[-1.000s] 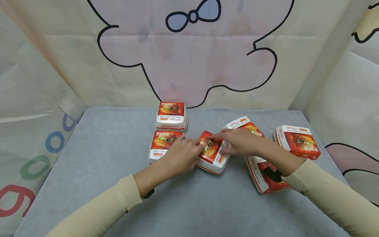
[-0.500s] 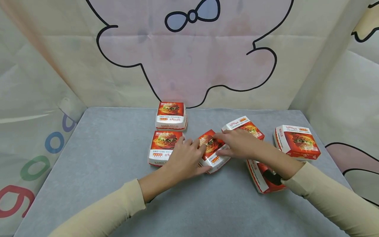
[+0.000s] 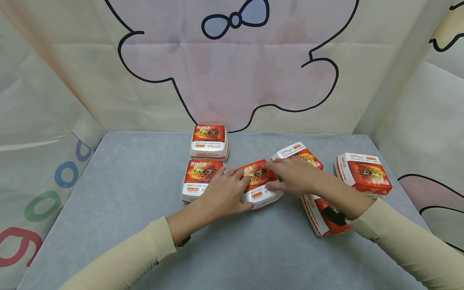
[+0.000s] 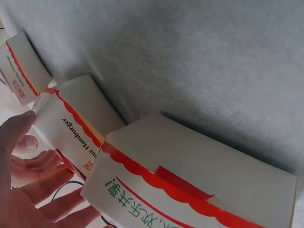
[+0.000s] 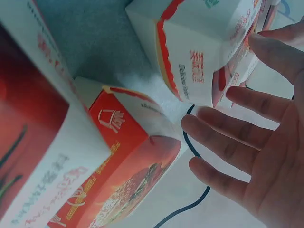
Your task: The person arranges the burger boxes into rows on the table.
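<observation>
A red-and-white hamburger box (image 3: 259, 174) lies in the middle of the table between both hands. My left hand (image 3: 226, 191) touches its left side, thumb spread along its front edge and fingers across its near-left top. In the left wrist view the fingers (image 4: 59, 204) are loosely extended, in front of the left box (image 4: 199, 185). My right hand (image 3: 295, 175) touches the right side of the middle box, fingertips on its printed top. In the right wrist view its fingers (image 5: 232, 147) are fairly straight beside the box wall. The left box (image 3: 201, 173) stands beside the middle one.
Behind the left box stands another hamburger box (image 3: 209, 141). A tilted box (image 3: 290, 150) sits behind my right hand, one (image 3: 367, 173) at the far right, and one (image 3: 324, 225) under my right forearm. The grey table (image 3: 145, 161) meets a printed backdrop (image 3: 232, 88).
The middle box has turned to stand straighter, nearer in line with the left box. My left fingers have spread and the thumb has come to its front edge. The right hand stays nearly in place.
</observation>
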Motion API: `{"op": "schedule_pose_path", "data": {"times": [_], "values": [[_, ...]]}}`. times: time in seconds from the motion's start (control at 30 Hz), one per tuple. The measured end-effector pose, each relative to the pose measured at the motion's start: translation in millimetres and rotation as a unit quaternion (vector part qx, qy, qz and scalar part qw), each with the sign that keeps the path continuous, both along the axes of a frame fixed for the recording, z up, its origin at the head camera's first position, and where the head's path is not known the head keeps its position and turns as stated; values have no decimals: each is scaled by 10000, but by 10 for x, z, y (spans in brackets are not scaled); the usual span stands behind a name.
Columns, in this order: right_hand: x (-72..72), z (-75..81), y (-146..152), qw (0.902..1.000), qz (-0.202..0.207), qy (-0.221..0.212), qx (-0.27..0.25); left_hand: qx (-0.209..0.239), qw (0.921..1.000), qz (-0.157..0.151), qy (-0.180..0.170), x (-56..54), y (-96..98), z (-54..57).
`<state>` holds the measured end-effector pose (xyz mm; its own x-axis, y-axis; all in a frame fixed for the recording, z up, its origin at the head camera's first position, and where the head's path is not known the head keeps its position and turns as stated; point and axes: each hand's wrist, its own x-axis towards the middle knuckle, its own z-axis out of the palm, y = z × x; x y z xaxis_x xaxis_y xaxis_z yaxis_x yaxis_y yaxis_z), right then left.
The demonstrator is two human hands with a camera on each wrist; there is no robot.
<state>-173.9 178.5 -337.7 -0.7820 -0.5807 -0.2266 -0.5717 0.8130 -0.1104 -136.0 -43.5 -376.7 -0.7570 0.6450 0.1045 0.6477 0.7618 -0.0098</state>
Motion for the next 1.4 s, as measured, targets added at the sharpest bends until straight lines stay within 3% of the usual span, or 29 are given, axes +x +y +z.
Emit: {"op": "schedule_pose_path", "data": {"times": [0.33, 0.63, 1.13, 1.4], "values": [[-19, 20, 125, 9984, 203, -499, -197, 59, 9967, -47, -806, -76, -33, 54], [16, -16, 181, 9986, 156, -483, -156, 204, 9895, -84, -1425, -135, -72, 93], [60, -74, 228, 9988, 124, -407, -252, 239, 9818, -55, -1886, -175, -109, 130], [86, -112, 233, 9989, 103, -341, -307, 216, 9821, -198, -1860, -199, -126, 133]]}}
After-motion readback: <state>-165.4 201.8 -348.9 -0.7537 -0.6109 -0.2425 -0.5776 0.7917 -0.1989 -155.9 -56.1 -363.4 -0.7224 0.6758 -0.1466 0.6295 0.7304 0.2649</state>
